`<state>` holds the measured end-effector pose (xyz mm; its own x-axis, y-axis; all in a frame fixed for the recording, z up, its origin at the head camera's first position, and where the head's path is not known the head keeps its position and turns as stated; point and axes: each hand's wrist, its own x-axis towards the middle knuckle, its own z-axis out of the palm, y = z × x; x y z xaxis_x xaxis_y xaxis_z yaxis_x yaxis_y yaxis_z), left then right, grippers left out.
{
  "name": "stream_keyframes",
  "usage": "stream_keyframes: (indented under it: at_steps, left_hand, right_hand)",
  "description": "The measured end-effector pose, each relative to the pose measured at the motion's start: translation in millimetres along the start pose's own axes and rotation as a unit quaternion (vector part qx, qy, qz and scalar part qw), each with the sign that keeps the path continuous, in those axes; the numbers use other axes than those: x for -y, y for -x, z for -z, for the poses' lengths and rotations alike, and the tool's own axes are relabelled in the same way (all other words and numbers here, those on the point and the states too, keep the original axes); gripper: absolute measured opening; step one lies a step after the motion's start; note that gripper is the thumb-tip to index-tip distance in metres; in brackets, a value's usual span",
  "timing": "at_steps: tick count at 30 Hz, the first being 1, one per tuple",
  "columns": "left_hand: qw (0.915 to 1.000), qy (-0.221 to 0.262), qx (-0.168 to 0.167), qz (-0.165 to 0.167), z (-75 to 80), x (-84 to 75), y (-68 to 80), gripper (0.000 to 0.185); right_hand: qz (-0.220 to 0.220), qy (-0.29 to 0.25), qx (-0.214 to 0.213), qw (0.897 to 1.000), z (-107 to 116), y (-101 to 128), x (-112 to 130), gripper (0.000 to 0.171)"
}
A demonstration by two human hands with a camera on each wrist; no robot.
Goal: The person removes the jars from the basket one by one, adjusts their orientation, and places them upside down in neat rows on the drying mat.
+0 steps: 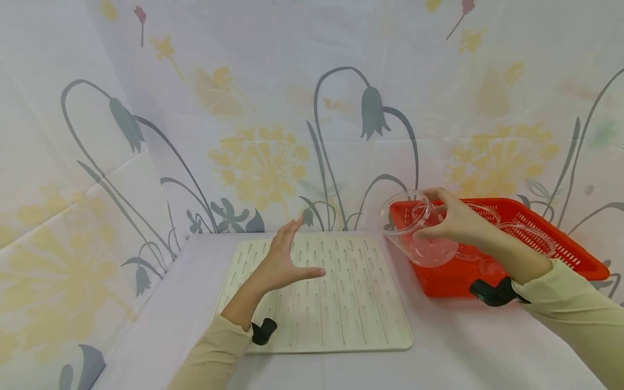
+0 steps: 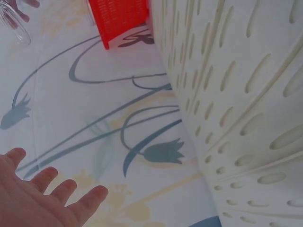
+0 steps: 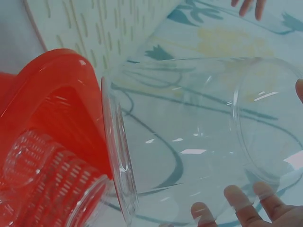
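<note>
My right hand (image 1: 453, 218) holds a clear cylindrical container (image 3: 189, 127) above the left end of a red plastic basket (image 1: 426, 281). Its fingers and thumb spread round the see-through wall. In the right wrist view, the container's flanged rim lies on the side by the basket. My left hand (image 1: 280, 265) hovers over a cream slotted mat (image 1: 341, 325), fingers extended, thumb spread apart, nothing in its grasp. Only the fingers and part of the palm show in the left wrist view.
Several more clear containers (image 1: 528, 235) sit inside the basket, which stands to the right of the mat on a pale tabletop (image 1: 439, 352). A flower-printed cloth (image 1: 273, 81) hangs behind and at the left.
</note>
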<state>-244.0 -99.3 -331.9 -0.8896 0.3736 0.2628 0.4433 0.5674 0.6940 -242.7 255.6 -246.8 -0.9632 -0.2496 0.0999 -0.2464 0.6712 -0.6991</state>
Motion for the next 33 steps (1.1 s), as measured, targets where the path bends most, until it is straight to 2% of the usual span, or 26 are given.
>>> stream_keyframes:
  at_steps: [9, 17, 28, 33]
  left_hand:
    - [0.9999, 0.008, 0.004, -0.007, -6.5, -6.1, -6.7, 0.11]
    - [0.9998, 0.012, 0.011, -0.014, -12.6, -11.2, -10.8, 0.11]
    - [0.9996, 0.02, 0.011, -0.02, -18.4, -21.3, -18.2, 0.109]
    - [0.9992, 0.03, 0.015, -0.023, -22.6, -26.9, -21.5, 0.109]
  right_hand:
    - [0.022, 0.01, 0.001, 1.0, -9.0, -4.2, 12.4, 0.085]
    - [0.036, -0.001, 0.006, 0.999, -25.8, -6.3, 19.8, 0.086]
    - [0.061, 0.014, 0.011, 0.998, -46.3, -12.0, 23.5, 0.084]
    - [0.077, -0.009, 0.018, 0.997, -54.2, -14.1, 25.8, 0.08]
